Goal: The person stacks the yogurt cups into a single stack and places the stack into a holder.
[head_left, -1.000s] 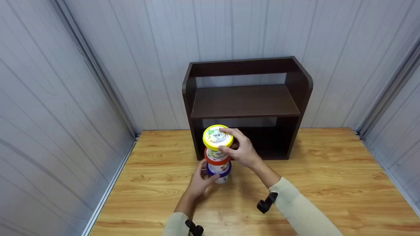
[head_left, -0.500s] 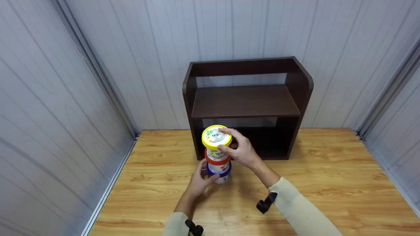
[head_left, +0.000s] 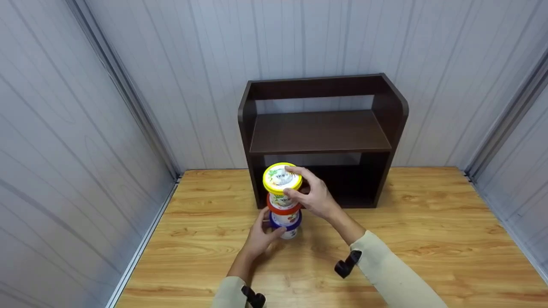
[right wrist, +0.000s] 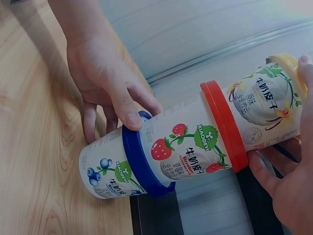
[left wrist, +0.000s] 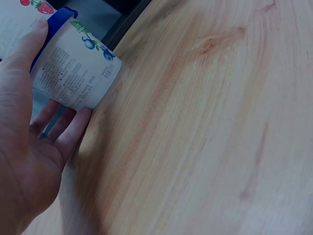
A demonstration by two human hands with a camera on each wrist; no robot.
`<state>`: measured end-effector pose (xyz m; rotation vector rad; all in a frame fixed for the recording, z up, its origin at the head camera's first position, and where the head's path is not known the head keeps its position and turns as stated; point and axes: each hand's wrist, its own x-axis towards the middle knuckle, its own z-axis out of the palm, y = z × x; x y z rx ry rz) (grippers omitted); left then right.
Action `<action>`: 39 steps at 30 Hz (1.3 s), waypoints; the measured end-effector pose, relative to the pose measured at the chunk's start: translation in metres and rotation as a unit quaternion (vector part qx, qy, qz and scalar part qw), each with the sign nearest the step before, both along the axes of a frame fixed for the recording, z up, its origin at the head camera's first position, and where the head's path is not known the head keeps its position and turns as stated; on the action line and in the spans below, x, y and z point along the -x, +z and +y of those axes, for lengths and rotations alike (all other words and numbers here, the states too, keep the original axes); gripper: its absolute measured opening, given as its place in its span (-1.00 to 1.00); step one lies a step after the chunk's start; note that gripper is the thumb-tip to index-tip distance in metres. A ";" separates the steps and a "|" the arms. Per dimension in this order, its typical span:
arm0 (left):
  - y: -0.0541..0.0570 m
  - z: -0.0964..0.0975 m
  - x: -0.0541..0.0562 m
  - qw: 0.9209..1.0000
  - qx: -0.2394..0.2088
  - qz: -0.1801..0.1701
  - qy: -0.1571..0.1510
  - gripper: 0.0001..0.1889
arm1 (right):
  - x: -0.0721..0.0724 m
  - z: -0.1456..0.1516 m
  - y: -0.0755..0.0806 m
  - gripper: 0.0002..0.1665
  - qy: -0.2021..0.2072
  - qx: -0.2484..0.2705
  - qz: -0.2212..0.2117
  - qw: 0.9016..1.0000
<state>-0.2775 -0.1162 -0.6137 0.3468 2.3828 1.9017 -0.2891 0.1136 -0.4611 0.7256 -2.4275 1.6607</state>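
Observation:
Three yogurt-style cups stand in one upright stack. The blue-lidded cup [head_left: 290,234], with blueberries printed on it, is at the bottom on the table. On it sits the strawberry cup [right wrist: 181,147] with a red lid, and the yellow-lidded cup [head_left: 281,178] tops the stack. My left hand [head_left: 259,239] holds the bottom cup from the left, thumb at the blue lid and fingers around the far side. My right hand [head_left: 317,194] grips the yellow-lidded cup from the right, a finger over its lid and the thumb at its front rim. The cups hide some fingers.
A dark brown two-level shelf [head_left: 321,132] stands right behind the stack, against the back wall [head_left: 205,85]. Side walls close off the wooden table [head_left: 428,239] at left and right.
The yellow-lidded cup has shifted slightly left on the stack, along with my right fingers. My left hand and the two lower cups have stayed put.

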 end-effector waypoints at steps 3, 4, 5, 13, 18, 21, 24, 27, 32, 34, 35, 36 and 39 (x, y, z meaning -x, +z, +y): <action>-0.006 -0.002 0.004 1.000 -0.002 0.010 -0.003 -0.06 | -0.001 0.000 0.000 -0.24 0.000 -0.002 0.004 1.000; -0.011 -0.003 0.007 1.000 -0.003 0.013 -0.002 -0.06 | -0.001 0.000 0.000 -0.24 0.001 -0.002 0.005 1.000; -0.018 -0.004 0.011 1.000 -0.003 0.016 -0.002 -0.05 | -0.001 0.000 0.000 -0.23 0.002 -0.001 0.005 1.000; -0.059 -0.012 0.034 0.999 -0.027 0.025 -0.006 -0.03 | 0.000 0.004 -0.002 -0.09 0.011 0.007 0.011 1.000; -0.046 -0.014 0.025 0.998 -0.030 0.044 -0.024 -0.05 | -0.001 0.008 -0.004 -0.04 0.010 0.015 0.024 1.000; -0.040 -0.015 0.023 0.998 -0.033 0.052 -0.034 -0.04 | -0.002 0.012 -0.005 -0.03 0.010 0.019 0.029 0.999; -0.047 -0.017 0.029 0.998 -0.041 0.029 -0.037 -0.03 | -0.003 0.017 -0.007 -0.03 0.004 0.024 0.029 0.999; -0.061 -0.018 0.040 0.999 -0.046 -0.007 -0.028 0.00 | -0.002 0.021 -0.010 -0.04 -0.004 0.030 0.028 0.999; -0.069 -0.019 0.049 0.997 -0.061 -0.029 -0.035 0.05 | -0.002 0.028 -0.015 -0.07 -0.014 0.030 0.026 0.999; -0.070 -0.020 0.050 0.997 -0.065 -0.028 -0.039 0.05 | -0.002 0.031 -0.018 -0.08 -0.017 0.032 0.025 0.999; -0.069 -0.020 0.051 0.996 -0.068 -0.031 -0.039 0.06 | -0.002 0.032 -0.019 -0.09 -0.019 0.033 0.024 0.999; -0.070 -0.021 0.051 0.996 -0.071 -0.033 -0.040 0.05 | -0.002 0.033 -0.021 -0.09 -0.020 0.034 0.023 0.999; -0.072 -0.022 0.053 0.996 -0.069 -0.035 -0.044 0.03 | -0.002 0.036 -0.024 -0.10 -0.027 0.034 0.019 0.999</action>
